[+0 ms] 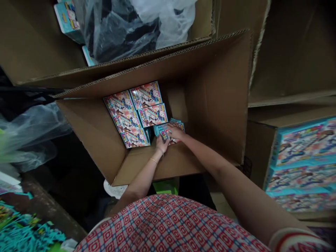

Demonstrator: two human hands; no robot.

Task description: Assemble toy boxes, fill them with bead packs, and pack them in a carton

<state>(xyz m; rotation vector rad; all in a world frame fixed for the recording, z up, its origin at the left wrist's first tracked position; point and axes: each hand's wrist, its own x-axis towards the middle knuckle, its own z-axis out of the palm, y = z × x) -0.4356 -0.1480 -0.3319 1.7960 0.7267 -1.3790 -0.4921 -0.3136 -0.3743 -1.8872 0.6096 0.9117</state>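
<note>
Inside the large cardboard carton (215, 87), both hands are on a stack of thin printed turquoise packs (166, 135). My left hand (162, 143) grips the near left side of the stack, its fingers partly hidden. From the right, my right hand (175, 131) lies across the stack with its fingers curled onto it. Left of the stack, rows of matching printed packs (128, 120) stand in the carton, with a dark gap between. The packs' lower parts are hidden.
Behind stands another carton (157, 52) with clear plastic bags (118, 28) over turquoise boxes. Larger printed turquoise boxes (304, 164) fill a carton on the right. Plastic film (34, 126) hangs at the left, above a heap of turquoise pieces (28, 231).
</note>
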